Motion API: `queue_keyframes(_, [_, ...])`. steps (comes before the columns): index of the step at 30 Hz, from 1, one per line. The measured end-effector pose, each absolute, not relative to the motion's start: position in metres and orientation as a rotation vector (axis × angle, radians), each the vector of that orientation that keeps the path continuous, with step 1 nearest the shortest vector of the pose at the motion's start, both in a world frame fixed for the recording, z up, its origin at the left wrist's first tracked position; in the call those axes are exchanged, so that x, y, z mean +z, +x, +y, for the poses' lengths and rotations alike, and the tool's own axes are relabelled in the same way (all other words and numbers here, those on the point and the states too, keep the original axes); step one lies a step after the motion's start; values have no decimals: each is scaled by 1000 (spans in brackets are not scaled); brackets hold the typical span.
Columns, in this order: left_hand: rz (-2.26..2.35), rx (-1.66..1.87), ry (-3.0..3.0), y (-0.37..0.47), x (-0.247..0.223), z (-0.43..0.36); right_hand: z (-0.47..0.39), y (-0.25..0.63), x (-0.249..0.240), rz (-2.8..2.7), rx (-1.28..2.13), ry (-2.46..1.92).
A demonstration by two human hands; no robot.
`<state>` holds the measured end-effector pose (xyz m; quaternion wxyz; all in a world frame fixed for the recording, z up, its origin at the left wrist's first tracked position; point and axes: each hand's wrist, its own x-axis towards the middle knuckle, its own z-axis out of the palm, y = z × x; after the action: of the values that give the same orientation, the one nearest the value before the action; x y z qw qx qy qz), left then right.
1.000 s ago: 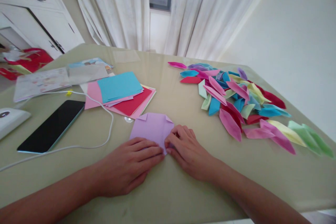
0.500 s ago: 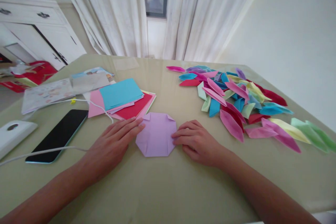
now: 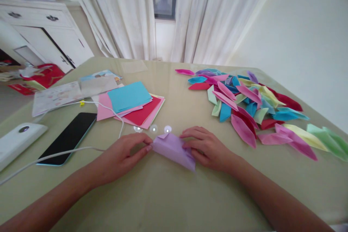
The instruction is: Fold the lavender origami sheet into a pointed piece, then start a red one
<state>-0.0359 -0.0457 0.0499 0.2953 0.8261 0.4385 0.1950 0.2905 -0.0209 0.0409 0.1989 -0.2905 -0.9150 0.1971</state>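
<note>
Your left hand (image 3: 123,156) has its thumb and forefinger brought together on the left corner of the purple paper (image 3: 172,152), pinching it, while your right hand (image 3: 210,148) lies with bent fingers on the paper's right side; your thumb there is partly hidden, so I can't tell whether you are gripping that side or only pressing it. The paper sits between your hands, at the middle of the table (image 3: 168,203), doubled over with its long edge slanting down towards your right. Beyond your left hand you have a stack of blue sheets (image 3: 129,96) overlapping a red sheet (image 3: 144,111) and pink ones. Farther left lies a black phone (image 3: 67,136), a white cable (image 3: 81,149) crossing its near end, beside a white device (image 3: 21,143). To your right spreads a heap of colourful folded papers (image 3: 243,130).
</note>
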Motion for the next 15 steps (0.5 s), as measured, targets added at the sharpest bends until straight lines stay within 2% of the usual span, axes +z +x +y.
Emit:
queue_keyframes(7, [1302,526,2106,-20,38,-46,-26,285,58,-2427,841,-998])
queue_keyframes(15, [1412,515,2253,-9,31,-45,-25,283,41,-2424,871,-1191])
